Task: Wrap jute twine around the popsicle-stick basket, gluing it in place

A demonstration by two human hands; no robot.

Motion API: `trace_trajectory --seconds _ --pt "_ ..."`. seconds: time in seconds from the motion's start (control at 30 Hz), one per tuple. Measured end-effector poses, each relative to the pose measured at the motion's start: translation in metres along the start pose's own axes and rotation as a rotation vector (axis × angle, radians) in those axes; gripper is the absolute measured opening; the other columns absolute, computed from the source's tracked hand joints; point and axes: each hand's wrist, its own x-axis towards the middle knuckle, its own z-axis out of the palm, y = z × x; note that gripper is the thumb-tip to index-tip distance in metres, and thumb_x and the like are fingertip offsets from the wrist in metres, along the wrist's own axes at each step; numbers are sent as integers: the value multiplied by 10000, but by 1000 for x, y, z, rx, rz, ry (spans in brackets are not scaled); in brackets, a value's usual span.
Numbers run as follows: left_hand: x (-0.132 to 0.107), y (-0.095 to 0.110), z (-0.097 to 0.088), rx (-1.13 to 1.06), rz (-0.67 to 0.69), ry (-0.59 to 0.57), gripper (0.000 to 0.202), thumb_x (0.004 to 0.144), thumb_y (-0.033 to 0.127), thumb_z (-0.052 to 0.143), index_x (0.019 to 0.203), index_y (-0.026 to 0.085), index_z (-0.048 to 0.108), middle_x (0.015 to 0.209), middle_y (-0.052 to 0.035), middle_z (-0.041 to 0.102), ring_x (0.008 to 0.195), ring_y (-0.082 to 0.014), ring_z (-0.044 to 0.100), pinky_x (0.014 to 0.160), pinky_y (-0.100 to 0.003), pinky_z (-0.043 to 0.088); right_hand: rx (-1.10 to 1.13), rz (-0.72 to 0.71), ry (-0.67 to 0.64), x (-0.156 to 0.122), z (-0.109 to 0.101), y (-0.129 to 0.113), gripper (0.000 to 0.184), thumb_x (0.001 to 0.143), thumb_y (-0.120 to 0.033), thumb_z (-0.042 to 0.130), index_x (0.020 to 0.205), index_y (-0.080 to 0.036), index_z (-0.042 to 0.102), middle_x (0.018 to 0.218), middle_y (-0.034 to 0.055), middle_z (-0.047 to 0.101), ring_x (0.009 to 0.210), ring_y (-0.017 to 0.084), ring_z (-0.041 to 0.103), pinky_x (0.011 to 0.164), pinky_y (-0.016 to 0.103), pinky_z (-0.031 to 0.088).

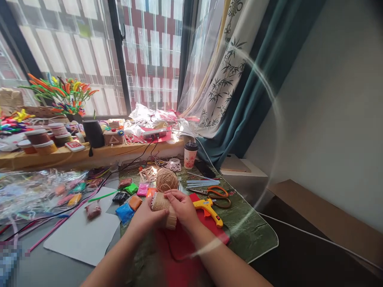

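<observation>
Between my hands is a small cylinder wrapped in twine (161, 202), lying tilted, with white beads along its left rim and a bare pale wooden part at its right end. My left hand (146, 217) grips it from the left and below. My right hand (183, 209) holds it from the right, with thumb and fingertips pinched at the twine on top. Just behind stands a ball of twine (166, 180). A yellow glue gun (209, 209) lies to the right of my right hand on a red sheet (185, 263).
Orange-handled scissors (218, 193), pale glue sticks (202, 183), a phone (205, 169) and a paper cup (190, 155) are at the right. Several coloured clay packets (125, 213) and white card (80, 235) lie left. A black cable (119, 171) crosses the table; the sill (60, 157) holds jars.
</observation>
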Motion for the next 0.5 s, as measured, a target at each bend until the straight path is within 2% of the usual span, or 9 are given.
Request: trace_trajectory --seconds 0.27,0.4,0.5 --pt "-11 -20 1 90 179 62 646 697 306 863 1261 139 598 1210 -140 763 1115 -359 715 918 -379 580 42 29 -12 -7 -3 -14 284 789 -519 777 798 -241 834 1091 92 719 1103 263 627 1022 412 458" --pt "-8 -33 2 15 286 -9 722 678 315 885 1309 140 581 1284 -159 730 1198 -371 674 1026 -423 535 41 30 -42 -3 -7 -25 246 781 -484 800 806 -242 837 1086 87 732 1090 259 638 1023 415 463" --pt "-5 -39 3 -18 304 -24 700 659 310 881 1287 146 619 1245 -156 752 1167 -382 689 1013 -457 547 19 34 -34 -1 -10 -26 256 772 -492 808 813 -241 839 1069 87 746 1069 258 652 1012 418 474"
